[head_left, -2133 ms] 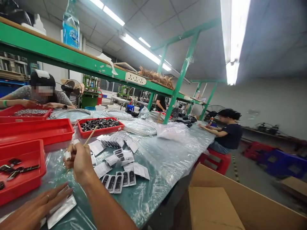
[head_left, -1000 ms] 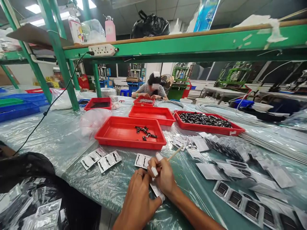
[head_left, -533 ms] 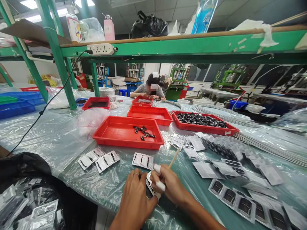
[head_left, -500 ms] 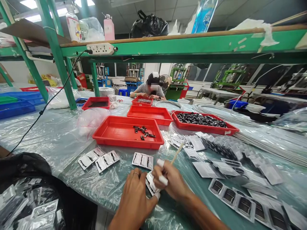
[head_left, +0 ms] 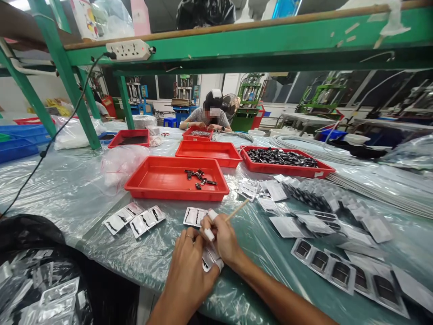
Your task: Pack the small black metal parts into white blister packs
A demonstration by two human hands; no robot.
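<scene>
My left hand (head_left: 187, 266) holds a silver foil-backed pack (head_left: 208, 261) against the table, its thumb at the pack's near edge and its fingers along the left. In my right hand (head_left: 221, 237) is a thin wooden stick (head_left: 238, 210), slanting up to the right. White covers wrap some of that hand's fingertips, which are over the pack; the stick's lower end is hidden. Just beyond lies another foil pack (head_left: 192, 216) with dark torn slits, partly covered by the right hand. Two similar slit packs, a left one (head_left: 122, 218) and a right one (head_left: 148, 221), lie further left.
A red tray (head_left: 162, 194) with several small black parts stands ahead. Behind it are more red trays, one heaped with black pieces (head_left: 280, 157). Blister packs (head_left: 324, 266) spread on the right. A black bag (head_left: 30, 225) of used packs sits at left. A co-worker (head_left: 211, 113) sits opposite.
The view has shifted slightly, so the shelf and trays appear higher. My right hand has moved left and the stick lies flatter. My left hand stays on the pack.
</scene>
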